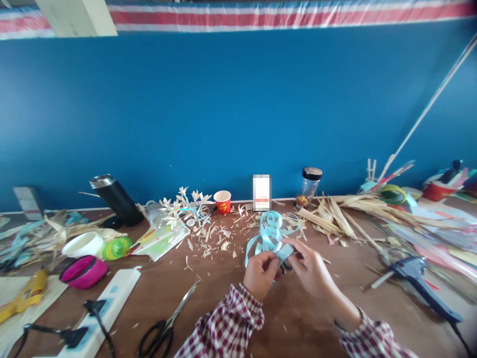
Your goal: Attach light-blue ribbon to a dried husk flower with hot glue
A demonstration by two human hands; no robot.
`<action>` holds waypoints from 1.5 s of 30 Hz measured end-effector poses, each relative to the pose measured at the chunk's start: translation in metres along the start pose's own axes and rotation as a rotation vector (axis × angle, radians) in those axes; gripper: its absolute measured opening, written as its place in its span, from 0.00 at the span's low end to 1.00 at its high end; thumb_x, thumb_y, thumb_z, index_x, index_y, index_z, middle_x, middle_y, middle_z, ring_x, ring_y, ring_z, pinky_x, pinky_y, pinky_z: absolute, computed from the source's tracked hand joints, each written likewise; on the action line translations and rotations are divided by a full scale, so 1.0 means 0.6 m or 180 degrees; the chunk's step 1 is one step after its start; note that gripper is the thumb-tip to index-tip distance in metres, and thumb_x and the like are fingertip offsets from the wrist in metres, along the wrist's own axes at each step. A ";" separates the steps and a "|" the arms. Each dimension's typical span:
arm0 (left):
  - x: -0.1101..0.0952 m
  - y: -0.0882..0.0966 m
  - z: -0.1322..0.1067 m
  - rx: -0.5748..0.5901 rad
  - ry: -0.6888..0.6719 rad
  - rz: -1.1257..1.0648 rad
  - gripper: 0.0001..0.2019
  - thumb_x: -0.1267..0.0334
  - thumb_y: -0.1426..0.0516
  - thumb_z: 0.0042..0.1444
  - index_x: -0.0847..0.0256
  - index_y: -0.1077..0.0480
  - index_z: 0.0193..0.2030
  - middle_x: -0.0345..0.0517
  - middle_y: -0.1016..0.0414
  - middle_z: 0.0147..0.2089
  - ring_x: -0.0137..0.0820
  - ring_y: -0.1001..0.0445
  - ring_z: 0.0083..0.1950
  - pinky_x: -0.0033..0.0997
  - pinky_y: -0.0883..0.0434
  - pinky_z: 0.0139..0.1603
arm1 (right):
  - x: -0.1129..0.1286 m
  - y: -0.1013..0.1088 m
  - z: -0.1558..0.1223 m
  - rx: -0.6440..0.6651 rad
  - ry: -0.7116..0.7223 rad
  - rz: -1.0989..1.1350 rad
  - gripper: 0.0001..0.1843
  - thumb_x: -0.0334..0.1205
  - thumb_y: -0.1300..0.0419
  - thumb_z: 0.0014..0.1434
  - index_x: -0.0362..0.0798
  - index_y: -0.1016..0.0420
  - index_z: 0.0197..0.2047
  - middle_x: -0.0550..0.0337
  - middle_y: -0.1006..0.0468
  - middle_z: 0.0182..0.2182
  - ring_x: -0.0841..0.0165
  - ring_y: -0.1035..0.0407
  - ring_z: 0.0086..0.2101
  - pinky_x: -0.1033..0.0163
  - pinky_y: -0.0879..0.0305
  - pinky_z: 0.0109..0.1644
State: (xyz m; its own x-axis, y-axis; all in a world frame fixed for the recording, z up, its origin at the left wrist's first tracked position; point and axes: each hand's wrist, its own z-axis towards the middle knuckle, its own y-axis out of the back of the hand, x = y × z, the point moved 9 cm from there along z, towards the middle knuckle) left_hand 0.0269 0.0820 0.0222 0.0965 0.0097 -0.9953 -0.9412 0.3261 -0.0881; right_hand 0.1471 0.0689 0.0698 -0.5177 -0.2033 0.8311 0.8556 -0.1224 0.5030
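A light blue ribbon (271,229) lies in loose loops over the table, and its near end runs up between my hands. My left hand (259,273) is closed, thumb and fingers pinching the ribbon. On the other side my right hand (307,263) also pinches the ribbon, with a short flat piece of it stretched between the two hands. Something small and dark shows just under the fingers; I cannot make out what it is. Scissors (169,323) with black handles lie open on the table, left of my left sleeve.
Pale husk scraps and white husk flowers (188,204) lie behind, near a red paper cup (222,201) and a lidded jar (309,186). At right are a blue glue gun (425,286) and dried husks (331,219). At left stand a power strip (112,303), magenta bowl (84,272) and black flask (116,199).
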 end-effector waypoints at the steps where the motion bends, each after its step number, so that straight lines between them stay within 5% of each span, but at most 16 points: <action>1: -0.003 -0.001 0.000 0.0005 -0.0044 0.0068 0.11 0.57 0.45 0.54 0.64 0.31 0.28 0.42 0.30 0.20 0.26 0.32 0.21 0.25 0.33 0.24 | -0.001 0.002 0.000 -0.0019 -0.0038 0.0059 0.17 0.36 0.49 0.57 0.46 0.30 0.49 0.57 0.24 0.31 0.69 0.33 0.26 0.65 0.37 0.31; 10: 0.006 -0.008 -0.002 0.0162 -0.0046 -0.0062 0.11 0.57 0.41 0.52 0.66 0.28 0.31 0.41 0.29 0.20 0.25 0.33 0.21 0.25 0.33 0.25 | -0.019 0.004 -0.001 -0.0148 -0.0303 0.0725 0.15 0.41 0.48 0.58 0.44 0.27 0.44 0.59 0.25 0.26 0.69 0.35 0.25 0.65 0.37 0.29; 20: 0.007 -0.011 -0.003 0.0169 0.0087 0.0038 0.09 0.61 0.38 0.47 0.66 0.25 0.30 0.43 0.27 0.21 0.29 0.28 0.23 0.28 0.30 0.28 | -0.021 0.045 0.013 -0.0523 -0.0384 0.1132 0.18 0.48 0.44 0.57 0.45 0.26 0.44 0.53 0.21 0.32 0.65 0.29 0.30 0.62 0.33 0.33; 27: -0.020 0.007 0.000 -0.0112 -0.0582 0.0771 0.08 0.62 0.41 0.52 0.63 0.23 0.32 0.47 0.25 0.29 0.30 0.27 0.30 0.25 0.30 0.27 | -0.032 0.079 0.010 -0.0804 -0.0414 0.1362 0.21 0.53 0.41 0.54 0.47 0.25 0.45 0.50 0.21 0.36 0.61 0.27 0.35 0.58 0.31 0.37; 31: -0.024 0.019 0.002 -0.0265 -0.0534 0.0809 0.10 0.60 0.43 0.54 0.64 0.24 0.32 0.47 0.26 0.30 0.28 0.30 0.25 0.23 0.32 0.20 | -0.047 0.092 -0.005 -0.0905 -0.0468 0.1206 0.21 0.54 0.40 0.52 0.47 0.23 0.42 0.52 0.21 0.34 0.64 0.29 0.31 0.60 0.31 0.33; 37: -0.039 0.016 0.000 -0.0287 -0.0688 0.1040 0.07 0.63 0.41 0.52 0.63 0.23 0.32 0.48 0.23 0.29 0.32 0.27 0.31 0.29 0.29 0.34 | -0.089 0.115 -0.033 -0.1286 -0.0696 0.1480 0.22 0.54 0.39 0.51 0.46 0.24 0.41 0.52 0.22 0.33 0.66 0.30 0.29 0.63 0.32 0.30; 40: -0.034 0.015 -0.001 -0.0328 -0.0654 0.1044 0.07 0.63 0.42 0.53 0.62 0.23 0.31 0.46 0.24 0.27 0.31 0.27 0.29 0.28 0.30 0.31 | -0.101 0.127 -0.039 -0.1395 -0.0675 0.1364 0.21 0.53 0.41 0.53 0.46 0.25 0.43 0.52 0.22 0.33 0.65 0.29 0.29 0.62 0.32 0.30; 43: -0.028 0.020 -0.002 -0.0413 -0.0692 0.1055 0.09 0.61 0.44 0.54 0.62 0.23 0.32 0.46 0.23 0.29 0.32 0.26 0.30 0.28 0.30 0.32 | -0.103 0.132 -0.040 -0.1204 -0.0574 0.0769 0.18 0.49 0.41 0.53 0.46 0.25 0.41 0.55 0.23 0.29 0.65 0.30 0.28 0.62 0.32 0.30; 45: -0.027 0.026 -0.002 -0.0520 -0.0791 0.1129 0.10 0.60 0.44 0.55 0.62 0.24 0.33 0.48 0.23 0.32 0.33 0.26 0.33 0.31 0.29 0.35 | -0.102 0.121 -0.040 -0.0718 -0.0486 0.0398 0.15 0.46 0.40 0.52 0.46 0.25 0.39 0.57 0.23 0.27 0.65 0.30 0.28 0.62 0.32 0.31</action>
State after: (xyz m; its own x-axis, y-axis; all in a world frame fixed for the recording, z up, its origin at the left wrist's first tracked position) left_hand 0.0101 0.0856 0.0367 -0.1846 0.3267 -0.9269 -0.9669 0.1088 0.2309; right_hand 0.2410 0.0489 0.0497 -0.3877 -0.0839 0.9180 0.8824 -0.3219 0.3433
